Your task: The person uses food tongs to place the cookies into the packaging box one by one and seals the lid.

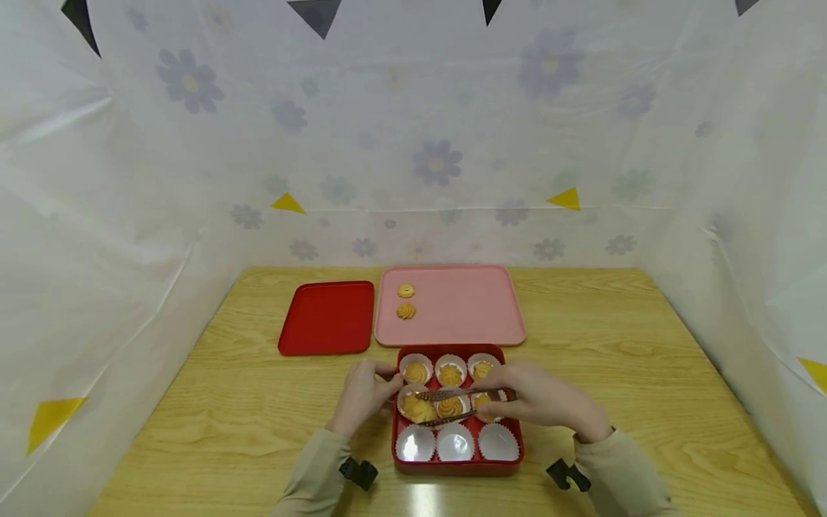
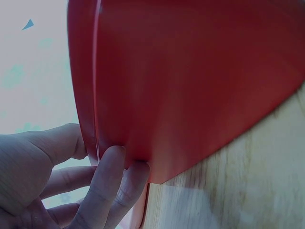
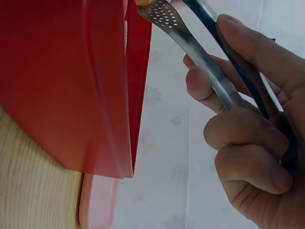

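A red box (image 1: 459, 468) holds several white paper cups in rows. Swirled cookies (image 1: 450, 373) sit in the back and middle rows; the front row shows white cup bottoms (image 1: 455, 443). My left hand (image 1: 364, 395) holds the box's left side, thumb at the rim and fingertips (image 2: 136, 179) against the outer wall. With my right hand (image 1: 539, 398) I grip metal tongs (image 3: 205, 62) that have perforated ends. The tong ends lie either side of a piped cookie (image 1: 423, 411) over the middle row's left cup, overlapping another cookie there.
Behind the box lies a pink tray (image 1: 465, 305) with two cookies (image 1: 405, 311) on its left side. A red tray (image 1: 328, 316) is left of it on the wooden table (image 1: 601, 323). White flowered sheeting (image 1: 413, 129) encloses the back and sides.
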Available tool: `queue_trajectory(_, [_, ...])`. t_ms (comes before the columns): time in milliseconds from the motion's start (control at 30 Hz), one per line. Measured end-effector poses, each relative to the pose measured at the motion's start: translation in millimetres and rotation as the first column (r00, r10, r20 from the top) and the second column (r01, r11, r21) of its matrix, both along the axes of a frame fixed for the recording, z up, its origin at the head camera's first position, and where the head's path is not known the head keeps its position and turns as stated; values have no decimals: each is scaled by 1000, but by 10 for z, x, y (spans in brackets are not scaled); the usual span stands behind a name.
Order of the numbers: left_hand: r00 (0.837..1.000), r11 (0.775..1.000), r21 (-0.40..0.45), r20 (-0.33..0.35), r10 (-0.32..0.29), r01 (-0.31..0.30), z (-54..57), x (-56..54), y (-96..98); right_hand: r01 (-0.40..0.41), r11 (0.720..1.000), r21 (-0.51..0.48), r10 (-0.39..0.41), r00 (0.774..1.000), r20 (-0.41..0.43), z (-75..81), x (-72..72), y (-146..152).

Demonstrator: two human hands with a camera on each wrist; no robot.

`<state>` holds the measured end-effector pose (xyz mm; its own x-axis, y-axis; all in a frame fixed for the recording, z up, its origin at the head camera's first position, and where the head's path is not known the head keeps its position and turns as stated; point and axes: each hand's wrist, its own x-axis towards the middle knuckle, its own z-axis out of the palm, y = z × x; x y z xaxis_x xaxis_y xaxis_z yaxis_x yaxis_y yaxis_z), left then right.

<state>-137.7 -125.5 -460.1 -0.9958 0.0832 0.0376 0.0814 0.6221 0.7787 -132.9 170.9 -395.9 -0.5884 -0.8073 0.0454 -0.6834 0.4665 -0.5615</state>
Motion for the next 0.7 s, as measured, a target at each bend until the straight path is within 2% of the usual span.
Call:
queue_trajectory(433, [1000,1000,-15,2,5,-5,18,4,6,-90,996,-12,89,995,-40,-58,51,-112])
queue_trajectory(700, [1000,1000,-11,-1,6,-6,24,3,8,-67,997,33,66,998,12,-39,96,-165])
